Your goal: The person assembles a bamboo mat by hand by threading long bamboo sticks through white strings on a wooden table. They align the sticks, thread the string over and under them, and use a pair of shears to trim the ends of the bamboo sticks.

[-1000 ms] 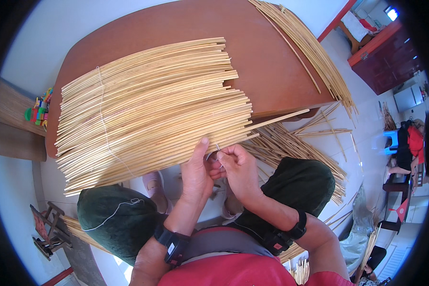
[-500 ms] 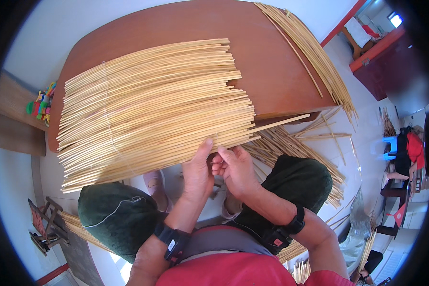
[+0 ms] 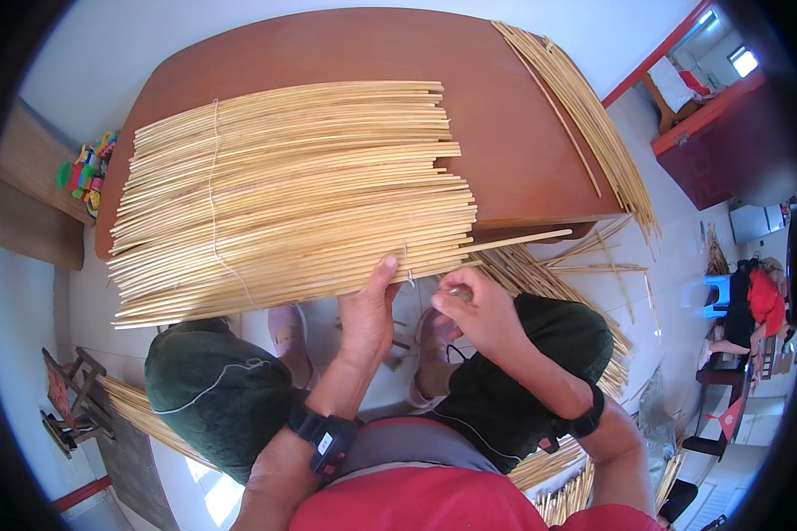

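In my remote head view, the left hand (image 3: 367, 310) clamps the stick mat (image 3: 319, 190), which lies toward ten o'clock; the right hand (image 3: 478, 310), at four, curls, its grip unclear to me; a slipping left thumb could let the white cord (image 3: 409, 277) slacken.

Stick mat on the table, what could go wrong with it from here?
Its near edge overhangs the table, so the stick mat might sag if the left hand lets go. The white string just right of that hand could slip loose. One long stick juts past its neighbours on the right and might get knocked crooked.
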